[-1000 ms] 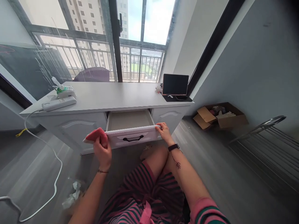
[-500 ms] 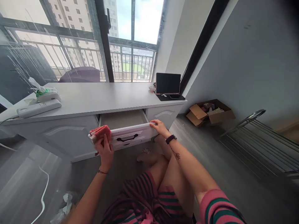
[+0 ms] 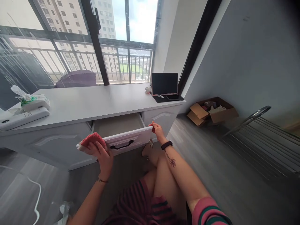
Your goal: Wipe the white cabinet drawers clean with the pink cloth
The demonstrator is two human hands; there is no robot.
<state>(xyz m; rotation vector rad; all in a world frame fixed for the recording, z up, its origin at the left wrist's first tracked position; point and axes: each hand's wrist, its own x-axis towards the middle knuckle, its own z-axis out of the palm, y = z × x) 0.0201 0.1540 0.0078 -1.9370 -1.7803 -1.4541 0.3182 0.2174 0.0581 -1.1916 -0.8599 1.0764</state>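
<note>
Showing, head view: left hand (image 3: 102,153), fingers closed around red cloth (image 3: 92,140), at left end of open drawer (image 3: 127,141); right hand (image 3: 157,131), fingers curled over drawer's right top corner. White desk (image 3: 93,103); tablet (image 3: 164,83) at its far right.

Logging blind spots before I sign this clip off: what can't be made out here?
Head view only.
- drawer inside: near part hidden by its own front panel.
- left hand fingertips: partly covered by the red cloth.
- cardboard box contents: too small to name.
- white device on the desk: cut off by the left edge.
</note>
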